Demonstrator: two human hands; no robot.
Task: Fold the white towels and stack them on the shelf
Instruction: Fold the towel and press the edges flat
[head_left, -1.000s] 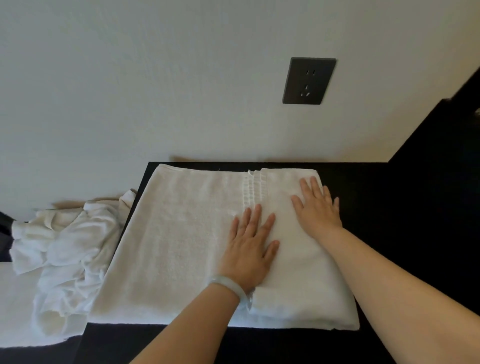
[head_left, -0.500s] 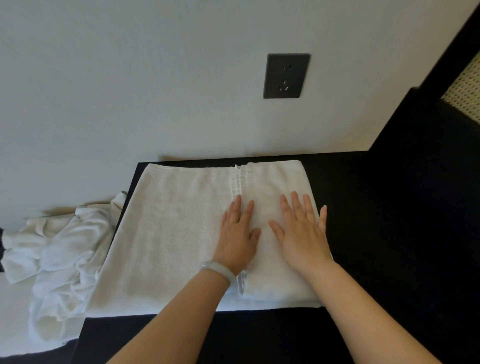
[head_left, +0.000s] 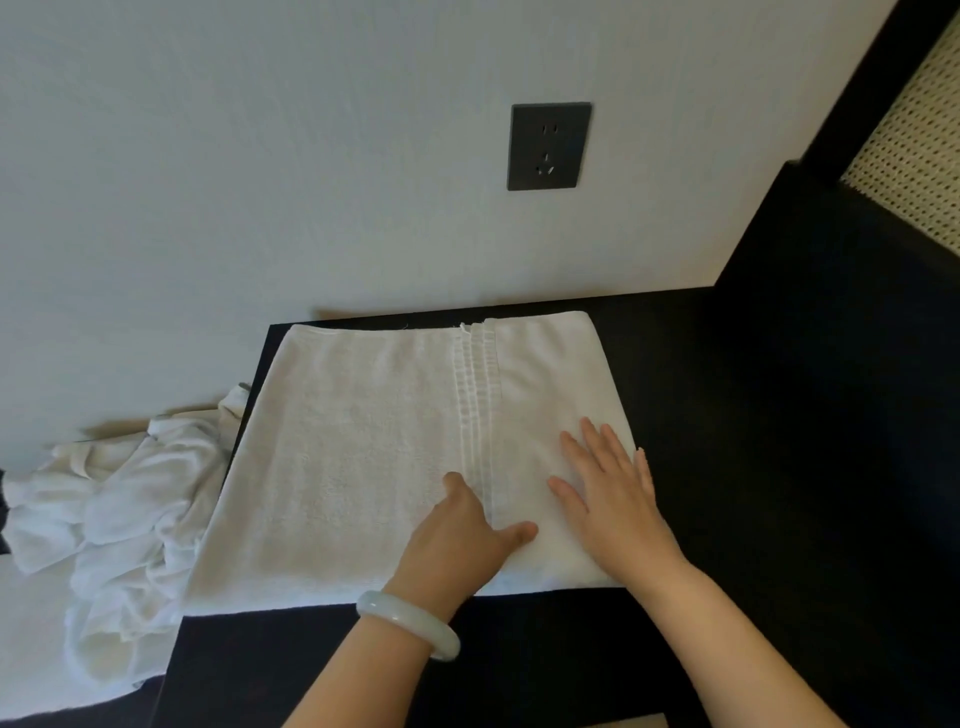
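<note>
The half-folded white towel (head_left: 358, 467) lay flat on the black tabletop (head_left: 737, 467), its far edge near the wall (head_left: 260, 182); a right-hand flap was folded over it, ending in a ribbed hem (head_left: 475, 405). The right hand (head_left: 613, 499) rested palm-down on that flap with straight, spread fingers, holding nothing. The left hand (head_left: 457, 540), a pale bangle (head_left: 410, 623) at its wrist, sat at the hem's near end; its fingers were curled under out of sight and its thumb lay on the flap; whether it gripped the edge could not be told. A crumpled heap of white towels (head_left: 119, 519) lay just beside the table's left edge; a dark socket (head_left: 549, 146) sat on the wall above.
</note>
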